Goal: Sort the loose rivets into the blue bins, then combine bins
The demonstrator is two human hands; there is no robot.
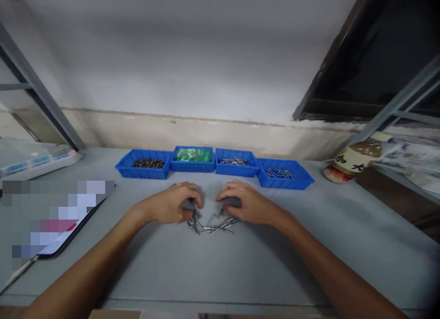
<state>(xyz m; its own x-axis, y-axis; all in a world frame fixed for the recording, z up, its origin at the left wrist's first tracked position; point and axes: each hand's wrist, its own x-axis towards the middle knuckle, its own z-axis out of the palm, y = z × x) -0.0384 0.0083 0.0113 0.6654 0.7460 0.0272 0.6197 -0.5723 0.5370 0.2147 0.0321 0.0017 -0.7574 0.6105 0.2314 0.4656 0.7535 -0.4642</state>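
Several silver rivet-like metal pins (218, 228) lie loose in a pile on the grey table (213, 268). At the pile's left end is my left hand (177, 203), its fingers curved and apart, with thumb and fingertips touching or just over the pins. My right hand (245, 203) is at the right end, fingers curled with a gap between thumb and index finger; a short pin stands near its thumb. Neither hand visibly grips a pin. Some pins near the left fingers are partly covered.
Four blue bins stand behind the hands: dark brass-coloured parts (147, 163), a green bag (193, 154), and silver pins in two bins (234, 162) (279, 173). A labelled bottle (355, 158) is at right, a tablet (72, 232) and power strip (44, 161) at left.
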